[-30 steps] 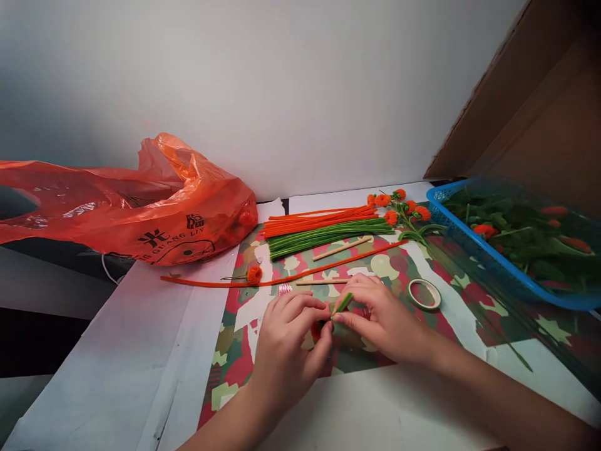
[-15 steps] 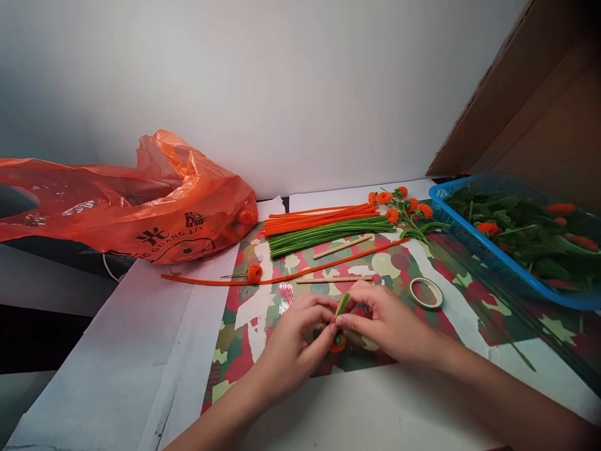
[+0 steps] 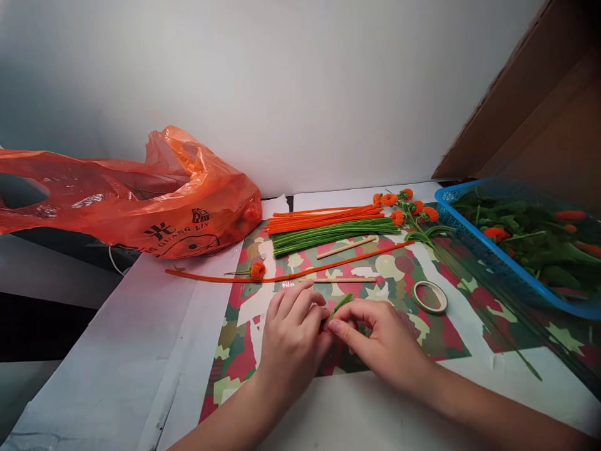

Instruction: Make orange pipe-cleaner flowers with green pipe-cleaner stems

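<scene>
I count one left hand (image 3: 295, 332) and one right hand (image 3: 382, 338), together two, and between them one green piece (image 3: 344, 302). On the desk (image 3: 117, 351) there are two wooden sticks (image 3: 346, 247), one roll of tape (image 3: 442, 297), one plastic bag (image 3: 220, 213) and one blue basket (image 3: 445, 210). The long orange strip (image 3: 323, 269) lying apart is only one. There is one bundle of orange strips (image 3: 323, 219) and one bundle of green strips (image 3: 333, 235); in each, the strips are too close together for exact counting. The loose orange flower (image 3: 257, 270) is one. In the flower bunch (image 3: 413, 222), six orange heads (image 3: 429, 214) are visible. Inside the basket are at least three orange flowers (image 3: 496, 234), partly blurred.
</scene>
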Available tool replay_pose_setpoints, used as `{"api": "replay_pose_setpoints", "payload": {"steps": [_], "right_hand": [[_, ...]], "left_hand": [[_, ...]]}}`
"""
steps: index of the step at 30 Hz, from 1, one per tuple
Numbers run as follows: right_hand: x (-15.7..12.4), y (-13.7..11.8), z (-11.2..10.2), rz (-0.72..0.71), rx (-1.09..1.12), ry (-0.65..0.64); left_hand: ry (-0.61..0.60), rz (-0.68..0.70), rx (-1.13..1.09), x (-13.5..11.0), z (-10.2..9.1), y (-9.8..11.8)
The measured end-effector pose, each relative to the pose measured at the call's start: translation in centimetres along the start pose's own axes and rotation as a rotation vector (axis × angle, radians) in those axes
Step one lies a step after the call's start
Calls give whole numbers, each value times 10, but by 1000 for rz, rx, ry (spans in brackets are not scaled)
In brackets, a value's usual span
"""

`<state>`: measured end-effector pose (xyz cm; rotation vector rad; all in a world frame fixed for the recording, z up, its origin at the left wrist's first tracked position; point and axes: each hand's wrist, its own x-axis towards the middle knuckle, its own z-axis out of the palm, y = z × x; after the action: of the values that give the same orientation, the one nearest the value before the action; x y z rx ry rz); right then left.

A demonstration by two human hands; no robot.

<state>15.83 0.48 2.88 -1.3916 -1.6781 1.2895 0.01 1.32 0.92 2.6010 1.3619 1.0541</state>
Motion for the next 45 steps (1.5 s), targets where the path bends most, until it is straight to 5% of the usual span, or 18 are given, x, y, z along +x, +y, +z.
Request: {"api": "replay_pose_setpoints", "payload": {"steps": [6,10,14,18,24,31,36,41,45], "right_hand": [[1,1,-14,-128,-89,-35],[9,9,-31,-204,-179,208],[14,17,-30,-176,36,-16],[17,19,-20,-127,312,-179],[17,22,-15,-116,377,-138],[14,22,-24,-233,260,-244],[9,23,-21,-226,184,-168],[3,21,0,-134,162,188],[2,16,9,-69,35,183]], "left_hand": [[-79,-176,-243,1,0,-2],[-228,-390,-581,8,-7,-1],[-385,-574,-956,12,-13,-3],[-418,-623,-1049,11,-14,-5],[-437,-628,-1030,7,-12,-5],[-457,-669,-1132,9,-12,-4],[-341,-553,-874,8,-9,-6],[-51,-259,-265,5,-7,-8],[60,-2,25,3,-6,-6]]}}
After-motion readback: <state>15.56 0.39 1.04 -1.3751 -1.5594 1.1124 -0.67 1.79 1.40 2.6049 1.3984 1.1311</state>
